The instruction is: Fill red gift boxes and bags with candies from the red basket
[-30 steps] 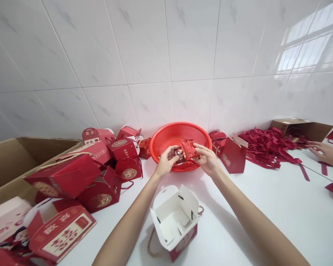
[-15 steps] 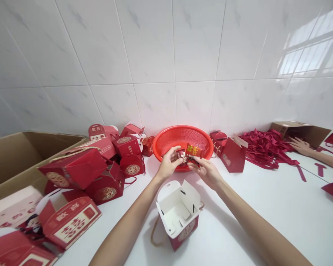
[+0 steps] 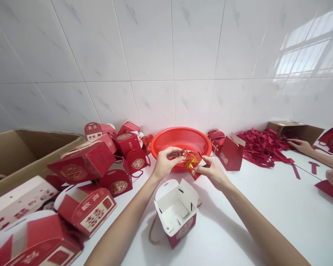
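My left hand (image 3: 166, 162) and my right hand (image 3: 212, 173) are closed on red-and-gold packets (image 3: 192, 161), pinched between thumbs and fingertips. The packets overlap, so I cannot tell how many there are. Behind and below them is a red plastic mesh basket (image 3: 180, 137); the hands hide part of its front rim. Between my forearms stands an open gift box (image 3: 173, 210), white inside and red outside, its top flaps up. A twine handle (image 3: 151, 232) hangs at its left side.
Red gift boxes (image 3: 83, 166) crowd the left, beside a large cardboard carton (image 3: 39, 142). Right of the basket stands a red box (image 3: 231, 153), then a heap of dark red ribbon (image 3: 263, 146). Another person's hand (image 3: 301, 146) reaches to a small cardboard box (image 3: 302, 129).
The packets have turned between my fingers, and the gold-printed one now shows more fully. Several boxes in the left pile have shifted right. The open gift box has stayed in place.
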`<act>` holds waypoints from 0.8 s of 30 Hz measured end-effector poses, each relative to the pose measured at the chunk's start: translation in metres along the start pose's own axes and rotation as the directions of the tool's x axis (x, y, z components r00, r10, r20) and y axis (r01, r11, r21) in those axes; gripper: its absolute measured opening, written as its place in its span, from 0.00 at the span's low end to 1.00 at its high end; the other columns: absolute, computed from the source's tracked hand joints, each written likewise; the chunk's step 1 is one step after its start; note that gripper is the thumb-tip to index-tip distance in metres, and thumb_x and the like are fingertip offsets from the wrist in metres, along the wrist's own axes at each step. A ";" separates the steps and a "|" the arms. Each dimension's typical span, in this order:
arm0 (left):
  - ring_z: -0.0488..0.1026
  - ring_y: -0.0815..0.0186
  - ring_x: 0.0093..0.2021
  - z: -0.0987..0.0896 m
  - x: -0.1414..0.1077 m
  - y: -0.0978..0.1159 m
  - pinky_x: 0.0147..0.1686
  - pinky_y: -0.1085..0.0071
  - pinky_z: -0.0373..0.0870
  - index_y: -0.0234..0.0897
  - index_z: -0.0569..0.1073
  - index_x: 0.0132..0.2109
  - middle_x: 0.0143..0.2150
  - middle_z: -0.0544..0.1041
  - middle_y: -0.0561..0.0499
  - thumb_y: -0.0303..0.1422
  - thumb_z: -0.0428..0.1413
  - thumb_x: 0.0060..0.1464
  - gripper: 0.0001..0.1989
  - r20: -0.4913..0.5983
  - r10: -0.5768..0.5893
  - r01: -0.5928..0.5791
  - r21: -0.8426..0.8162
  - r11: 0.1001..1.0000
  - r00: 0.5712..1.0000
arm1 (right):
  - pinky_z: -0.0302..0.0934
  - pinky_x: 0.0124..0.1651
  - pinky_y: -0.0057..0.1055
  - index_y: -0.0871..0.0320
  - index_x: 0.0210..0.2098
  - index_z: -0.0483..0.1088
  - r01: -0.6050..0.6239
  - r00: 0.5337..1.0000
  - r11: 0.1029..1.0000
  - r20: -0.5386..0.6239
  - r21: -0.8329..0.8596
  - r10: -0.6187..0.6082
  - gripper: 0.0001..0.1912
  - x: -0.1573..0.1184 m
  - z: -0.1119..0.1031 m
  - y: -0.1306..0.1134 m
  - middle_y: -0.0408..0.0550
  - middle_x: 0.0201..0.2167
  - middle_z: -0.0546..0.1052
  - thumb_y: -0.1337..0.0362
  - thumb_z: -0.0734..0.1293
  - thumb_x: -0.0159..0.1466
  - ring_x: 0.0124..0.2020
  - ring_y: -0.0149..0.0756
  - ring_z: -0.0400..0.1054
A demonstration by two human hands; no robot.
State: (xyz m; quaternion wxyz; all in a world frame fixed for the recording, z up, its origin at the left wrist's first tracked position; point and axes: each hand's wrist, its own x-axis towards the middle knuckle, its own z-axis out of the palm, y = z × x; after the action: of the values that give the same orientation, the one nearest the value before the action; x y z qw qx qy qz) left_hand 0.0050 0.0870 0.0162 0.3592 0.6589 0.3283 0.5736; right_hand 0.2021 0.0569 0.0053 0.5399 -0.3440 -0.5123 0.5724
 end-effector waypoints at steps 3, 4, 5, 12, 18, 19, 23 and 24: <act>0.77 0.60 0.46 0.004 -0.005 0.006 0.48 0.65 0.74 0.38 0.82 0.37 0.43 0.80 0.45 0.35 0.65 0.49 0.07 0.067 0.121 -0.128 0.126 0.984 0.990 | 0.68 0.38 0.34 0.59 0.37 0.78 -0.075 0.997 0.994 0.016 0.081 0.074 0.20 -0.005 0.005 -0.001 0.45 0.29 0.81 0.66 0.78 0.44 0.30 0.36 0.73; 0.76 0.60 0.49 0.005 -0.006 0.006 0.50 0.64 0.73 0.39 0.83 0.37 0.45 0.79 0.45 0.34 0.65 0.50 0.06 0.107 0.137 -0.153 0.162 0.975 0.985 | 0.68 0.38 0.34 0.60 0.37 0.78 -0.096 0.995 0.990 0.032 0.105 0.093 0.20 -0.006 0.006 -0.001 0.47 0.30 0.81 0.65 0.78 0.44 0.31 0.37 0.74; 0.76 0.59 0.50 0.006 -0.007 0.007 0.52 0.63 0.73 0.40 0.83 0.37 0.47 0.79 0.45 0.34 0.65 0.51 0.06 0.147 0.141 -0.168 0.190 0.967 0.979 | 0.68 0.38 0.33 0.60 0.37 0.79 -0.111 0.993 0.986 0.049 0.125 0.106 0.19 -0.006 0.006 -0.001 0.48 0.31 0.81 0.65 0.78 0.45 0.32 0.37 0.74; 0.74 0.55 0.56 0.001 -0.008 0.006 0.57 0.60 0.71 0.41 0.84 0.42 0.57 0.76 0.43 0.34 0.64 0.51 0.10 0.311 0.068 -0.138 0.208 0.968 0.948 | 0.69 0.43 0.36 0.58 0.37 0.79 -0.113 0.989 0.954 0.127 0.277 0.080 0.15 -0.005 -0.002 0.004 0.51 0.37 0.82 0.59 0.77 0.51 0.38 0.40 0.75; 0.70 0.53 0.61 0.003 -0.008 0.009 0.62 0.56 0.66 0.43 0.84 0.44 0.60 0.75 0.45 0.30 0.62 0.50 0.13 0.398 0.030 -0.113 0.188 0.976 0.917 | 0.67 0.52 0.39 0.56 0.45 0.77 -0.054 0.993 0.971 0.115 0.234 0.028 0.24 -0.007 0.005 0.010 0.51 0.43 0.82 0.61 0.80 0.49 0.46 0.44 0.75; 0.70 0.53 0.61 0.002 -0.006 0.008 0.61 0.57 0.67 0.43 0.84 0.45 0.59 0.76 0.45 0.30 0.61 0.49 0.14 0.399 0.013 -0.081 0.154 0.985 0.917 | 0.67 0.52 0.38 0.57 0.45 0.77 -0.051 0.995 0.972 0.095 0.229 0.030 0.25 -0.007 0.006 0.010 0.50 0.43 0.82 0.63 0.80 0.48 0.46 0.44 0.75; 0.77 0.55 0.51 -0.017 0.011 -0.004 0.50 0.61 0.74 0.38 0.82 0.48 0.50 0.81 0.44 0.35 0.58 0.50 0.19 0.194 -0.109 0.082 0.140 0.987 0.975 | 0.70 0.46 0.35 0.58 0.41 0.78 0.010 0.999 0.963 -0.049 0.271 0.004 0.22 -0.006 0.004 0.004 0.49 0.41 0.82 0.66 0.78 0.46 0.44 0.44 0.76; 0.78 0.56 0.47 -0.023 0.018 -0.007 0.48 0.63 0.74 0.37 0.83 0.46 0.47 0.83 0.44 0.35 0.57 0.49 0.18 0.127 -0.141 0.111 0.216 0.970 0.982 | 0.70 0.44 0.34 0.58 0.41 0.77 0.034 0.996 0.959 -0.091 0.283 -0.008 0.21 -0.005 0.002 0.002 0.48 0.40 0.82 0.67 0.77 0.46 0.43 0.43 0.76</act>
State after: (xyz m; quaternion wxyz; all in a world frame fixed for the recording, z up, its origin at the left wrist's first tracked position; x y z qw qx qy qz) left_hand -0.0158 0.1087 0.0215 0.3466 0.7096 0.4012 0.4641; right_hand 0.2009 0.0523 0.0032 0.6119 -0.2826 -0.4039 0.6185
